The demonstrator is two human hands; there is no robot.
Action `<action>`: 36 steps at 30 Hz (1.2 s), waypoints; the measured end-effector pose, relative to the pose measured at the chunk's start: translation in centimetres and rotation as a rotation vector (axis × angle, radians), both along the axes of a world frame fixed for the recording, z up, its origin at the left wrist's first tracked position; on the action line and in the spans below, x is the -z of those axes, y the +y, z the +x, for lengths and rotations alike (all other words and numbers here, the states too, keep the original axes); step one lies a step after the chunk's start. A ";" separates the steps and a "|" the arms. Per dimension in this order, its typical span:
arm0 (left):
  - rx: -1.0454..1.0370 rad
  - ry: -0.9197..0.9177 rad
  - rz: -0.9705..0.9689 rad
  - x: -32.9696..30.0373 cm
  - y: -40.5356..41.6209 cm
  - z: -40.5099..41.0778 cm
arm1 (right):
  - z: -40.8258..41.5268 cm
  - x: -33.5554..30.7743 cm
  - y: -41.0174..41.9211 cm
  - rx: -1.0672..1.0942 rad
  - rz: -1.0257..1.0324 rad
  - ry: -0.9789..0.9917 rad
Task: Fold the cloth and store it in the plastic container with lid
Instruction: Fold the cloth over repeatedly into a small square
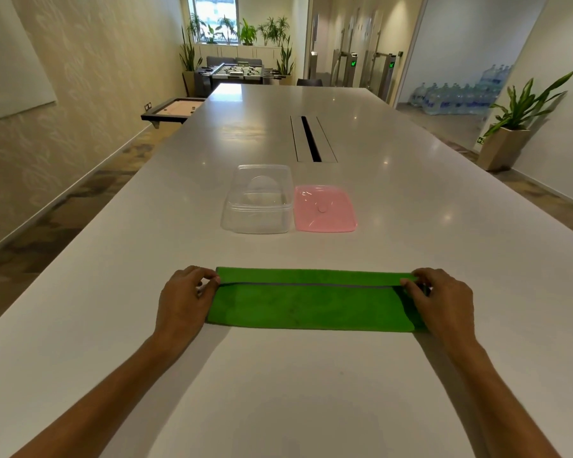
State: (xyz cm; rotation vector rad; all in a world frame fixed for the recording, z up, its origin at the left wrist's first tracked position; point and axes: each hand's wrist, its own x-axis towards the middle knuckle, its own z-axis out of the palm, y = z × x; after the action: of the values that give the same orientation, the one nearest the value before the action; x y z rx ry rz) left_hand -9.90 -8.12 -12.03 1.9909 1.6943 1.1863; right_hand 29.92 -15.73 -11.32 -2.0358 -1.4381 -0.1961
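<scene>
A green cloth [311, 302] lies on the white table as a long folded strip, its grey-trimmed edge running along the top layer. My left hand [184, 299] pinches the strip's left end at the folded edge. At the right end my right hand [440, 299] pinches the same edge. Beyond the cloth stands a clear plastic container [258, 201], open and empty. Its pink lid [325, 209] lies flat on the table just right of it.
The long white table [311, 391] stretches away, with a cable slot [311, 138] behind the container. A potted plant [510, 127] stands off the table's right side. A game table and more plants fill the far end of the room.
</scene>
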 end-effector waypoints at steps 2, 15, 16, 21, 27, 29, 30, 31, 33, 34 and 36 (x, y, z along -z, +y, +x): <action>0.023 0.054 0.062 -0.6 -0.1 0.6 | -1.0 -0.2 0.4 0.036 -0.016 -0.090; 0.433 0.404 -0.277 0.7 -0.2 9.3 | -18.5 1.4 3.5 -0.412 -0.446 -0.167; 0.429 0.489 -0.268 0.9 -0.1 9.0 | -18.4 1.8 3.6 -0.397 -0.453 -0.187; 0.407 0.673 -0.188 1.3 0.0 7.9 | -17.5 2.1 3.4 -0.360 -0.436 -0.181; 0.339 0.721 -0.200 1.7 0.7 6.2 | -14.8 2.2 3.0 -0.265 -0.469 -0.176; 0.312 0.711 -0.213 1.8 0.9 5.8 | -13.7 2.2 2.8 -0.237 -0.476 -0.174; 0.300 0.706 -0.216 1.9 1.0 5.6 | -13.1 2.2 2.7 -0.224 -0.479 -0.174; 0.290 0.698 -0.217 2.0 1.1 5.3 | -12.6 2.1 2.5 -0.210 -0.484 -0.175; 0.268 0.682 -0.217 2.3 1.3 4.8 | -11.5 2.1 2.2 -0.178 -0.487 -0.172; 0.257 0.675 -0.218 2.3 1.4 4.6 | -11.0 2.1 2.1 -0.162 -0.488 -0.170; 0.239 0.670 -0.221 2.4 1.5 4.4 | -9.9 2.0 1.8 -0.130 -0.497 -0.167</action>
State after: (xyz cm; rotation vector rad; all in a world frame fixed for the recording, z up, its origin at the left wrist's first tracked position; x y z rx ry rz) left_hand -5.52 -6.63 -14.40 2.5110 1.6769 0.2348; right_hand 20.06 -13.95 -13.32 -2.3443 -1.8612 0.0568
